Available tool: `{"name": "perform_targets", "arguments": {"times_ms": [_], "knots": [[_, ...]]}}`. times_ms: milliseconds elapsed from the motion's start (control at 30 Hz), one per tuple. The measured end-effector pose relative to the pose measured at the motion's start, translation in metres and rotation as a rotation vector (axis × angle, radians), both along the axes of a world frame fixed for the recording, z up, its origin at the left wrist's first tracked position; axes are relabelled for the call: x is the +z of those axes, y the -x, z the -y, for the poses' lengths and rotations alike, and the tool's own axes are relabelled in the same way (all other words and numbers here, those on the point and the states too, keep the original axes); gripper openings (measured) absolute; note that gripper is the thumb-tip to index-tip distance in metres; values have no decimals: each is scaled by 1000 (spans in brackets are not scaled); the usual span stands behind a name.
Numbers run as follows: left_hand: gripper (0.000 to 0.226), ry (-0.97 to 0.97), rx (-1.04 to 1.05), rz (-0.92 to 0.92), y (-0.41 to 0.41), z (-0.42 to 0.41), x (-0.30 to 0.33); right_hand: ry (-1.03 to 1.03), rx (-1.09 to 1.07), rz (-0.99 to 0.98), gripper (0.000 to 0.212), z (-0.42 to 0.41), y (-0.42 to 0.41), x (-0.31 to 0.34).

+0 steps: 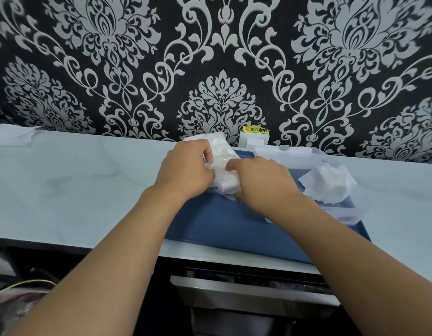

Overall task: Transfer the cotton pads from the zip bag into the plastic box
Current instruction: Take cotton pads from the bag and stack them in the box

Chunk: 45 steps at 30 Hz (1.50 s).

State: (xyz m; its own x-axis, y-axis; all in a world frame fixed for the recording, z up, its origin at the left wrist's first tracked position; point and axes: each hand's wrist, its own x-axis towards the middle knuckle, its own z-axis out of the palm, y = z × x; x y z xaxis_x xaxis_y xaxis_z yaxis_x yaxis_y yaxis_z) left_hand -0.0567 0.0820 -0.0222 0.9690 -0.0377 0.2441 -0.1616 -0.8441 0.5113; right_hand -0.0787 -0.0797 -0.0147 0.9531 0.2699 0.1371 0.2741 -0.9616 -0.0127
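A clear zip bag [224, 166] stuffed with white cotton pads is held above the blue mat [217, 224]. My left hand [186, 170] grips the bag's left side, fingers curled over its top. My right hand [263, 180] pinches the bag from the right, hiding part of it. To the right stands the clear plastic box [295, 154], lid off, with a heap of white cotton pads [329, 184] inside it.
The pale counter [76, 185] runs along a black-and-silver patterned wall. A white wall socket [255, 139] with a yellow warning label sits behind the bag. White tissue [12, 137] lies at the far left. An open drawer [253, 294] is below the counter's edge.
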Motion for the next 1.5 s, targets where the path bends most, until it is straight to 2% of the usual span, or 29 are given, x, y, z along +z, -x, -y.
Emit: {"name": "perform_targets", "arguments": {"times_ms": [133,200,267,333,400,433,533,600,633,700,867,967,1100,1367,1500], "knots": [[22,-4,5,-4,1,-1,-1,0,24,6,37,0,0,-1],[21,-13,19,-5,1,-3,0,-97,70,17,28,4,2,5],[22,-6,27,-18,1,-6,2,-329,126,-2,15,12,5,14],[26,20,5,-62,2,-8,6,-772,142,-111,13,26,7,26],[36,166,-70,-82,8,-8,14,-1172,133,-330,7,44,9,35],[39,290,-133,-39,13,-5,21,-1267,136,-432,15,53,8,36],[38,686,-280,86,27,9,38,-1399,180,-616,30,71,5,32],[29,925,-341,-73,31,21,43,-1493,212,-653,34,77,5,32],[24,988,-377,-171,31,27,43,-1525,221,-651,37,81,5,33],[16,981,-441,-250,32,39,41,-1557,223,-629,40,88,6,34],[24,1019,-447,-275,27,56,37,-1673,113,-575,44,99,9,31],[38,1010,-433,-297,25,65,35,-1681,50,-566,34,100,11,30],[46,1013,-438,-331,22,73,32,-1690,-60,-558,19,102,11,31],[42,1066,-417,-334,16,85,29,-1866,-83,-567,22,108,7,31],[43,1112,-285,-294,14,92,27,-1885,-176,-489,9,110,5,31]]}}
